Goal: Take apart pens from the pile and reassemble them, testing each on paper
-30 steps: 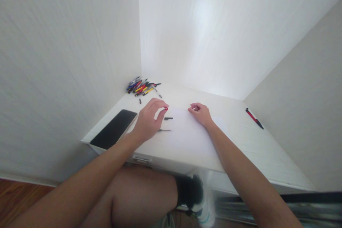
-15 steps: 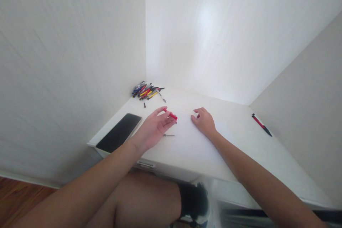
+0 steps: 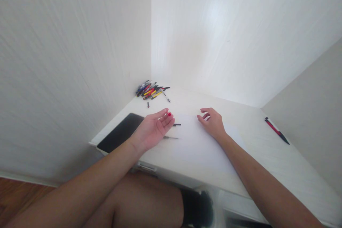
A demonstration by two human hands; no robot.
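Observation:
Between the thumb and fingers of my left hand (image 3: 153,130) is a red pen barrel (image 3: 169,114), seen nearly end-on above the desk. My right hand (image 3: 212,122) hovers or rests by the white paper (image 3: 197,151); its fingers are loosely curved and apart, with nothing between them. Beside my left fingers lies a short black pen part (image 3: 177,124). Nearer to me is a thin pen refill (image 3: 172,138), its left end hidden behind the hand. A small dark pen piece (image 3: 148,105) lies beyond my left hand.
A heap of mixed pens (image 3: 151,91) is in the far left corner against the walls. A dark-screened tablet or phone (image 3: 119,133) lies at the left edge, partly behind my left arm. At the right are a red-and-black pen (image 3: 276,130) and a white one.
My left hand has turned the red barrel from lying slantwise to pointing almost at the camera. My right hand has moved slightly rightward in view, and the whole view has shifted a little.

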